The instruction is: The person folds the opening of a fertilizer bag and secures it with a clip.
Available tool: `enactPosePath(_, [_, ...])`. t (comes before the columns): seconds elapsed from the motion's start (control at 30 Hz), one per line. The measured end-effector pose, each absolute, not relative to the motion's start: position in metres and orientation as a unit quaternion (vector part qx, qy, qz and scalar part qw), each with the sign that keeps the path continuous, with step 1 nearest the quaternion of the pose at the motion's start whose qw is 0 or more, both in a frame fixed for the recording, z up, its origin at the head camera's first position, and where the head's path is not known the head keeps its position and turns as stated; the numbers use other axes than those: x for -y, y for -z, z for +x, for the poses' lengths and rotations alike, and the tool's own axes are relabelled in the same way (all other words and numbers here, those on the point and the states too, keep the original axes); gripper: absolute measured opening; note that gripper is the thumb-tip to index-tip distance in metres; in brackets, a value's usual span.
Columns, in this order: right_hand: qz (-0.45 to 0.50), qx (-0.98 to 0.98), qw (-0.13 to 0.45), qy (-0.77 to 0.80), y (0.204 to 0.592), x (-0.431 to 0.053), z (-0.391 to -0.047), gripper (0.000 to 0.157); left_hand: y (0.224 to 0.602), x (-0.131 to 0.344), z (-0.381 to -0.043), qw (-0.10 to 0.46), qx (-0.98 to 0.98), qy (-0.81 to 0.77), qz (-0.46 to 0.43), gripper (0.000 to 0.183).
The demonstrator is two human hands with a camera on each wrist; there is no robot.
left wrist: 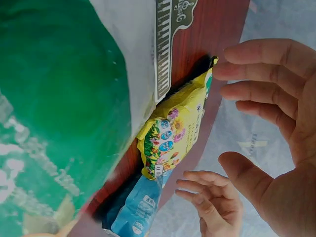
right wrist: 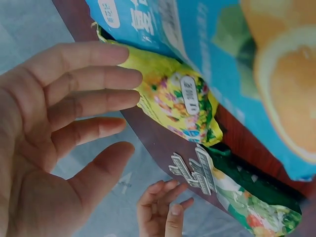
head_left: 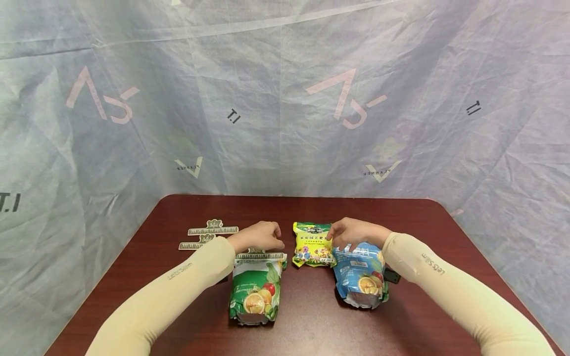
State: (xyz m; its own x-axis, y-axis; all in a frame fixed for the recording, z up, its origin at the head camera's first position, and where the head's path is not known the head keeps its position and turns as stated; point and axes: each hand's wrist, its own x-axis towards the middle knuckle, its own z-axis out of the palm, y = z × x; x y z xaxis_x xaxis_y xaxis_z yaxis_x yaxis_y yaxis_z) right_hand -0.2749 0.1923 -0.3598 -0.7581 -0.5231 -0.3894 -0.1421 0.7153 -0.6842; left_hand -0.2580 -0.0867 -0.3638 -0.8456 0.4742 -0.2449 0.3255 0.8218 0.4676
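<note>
Since it bears all, table (head_left: 307, 321) first | green bag (head_left: 249, 287), near left, lying | blue bag (head_left: 352, 274), near right, lying | left hand (head_left: 260, 236), over green bag's far end, fingers parted, empty | right hand (head_left: 359, 232), over blue bag's far end, likewise parted, empty | yellow bag (head_left: 309, 242), far centre, between hands | clip (head_left: 260, 256), across green bag's top, seemingly to seal it | loose clips (head_left: 213, 230), far left, clear of bags, seemingly spare

"Let's Slim" stands on both sleeves (head_left: 445, 279), mirrored "PLANNER" on the curtain (head_left: 285, 133), "MUSIC" on a clip (left wrist: 164, 47).

Head view forward-down over table (head_left: 307, 321); wrist views close, sharing yellow packet (left wrist: 181, 129).
</note>
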Motion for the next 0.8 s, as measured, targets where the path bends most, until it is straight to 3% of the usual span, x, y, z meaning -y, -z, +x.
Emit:
enactPosePath(0.17, [-0.179,-0.89,0.28,0.312,0.36,-0.197,-0.283,0.027,0.358,0.081,-0.263,0.173,-0.945,-0.184,0.206,0.037])
enactPosePath(0.5, [-0.14,-0.896,0.274,0.321,0.362,-0.203,-0.298,0.03,0.356,0.07,-0.276,0.166,-0.95,-0.192,0.181,0.027])
enactPosePath(0.73, [-0.126,-0.904,0.256,0.319,0.365,-0.206,-0.306,0.032,0.358,0.058,-0.287,0.173,-0.953,-0.184,0.168,0.037])
enactPosePath(0.8, [-0.122,-0.906,0.25,0.319,0.365,-0.207,-0.307,0.033,0.357,0.056,-0.289,0.173,-0.953,-0.181,0.168,0.03])
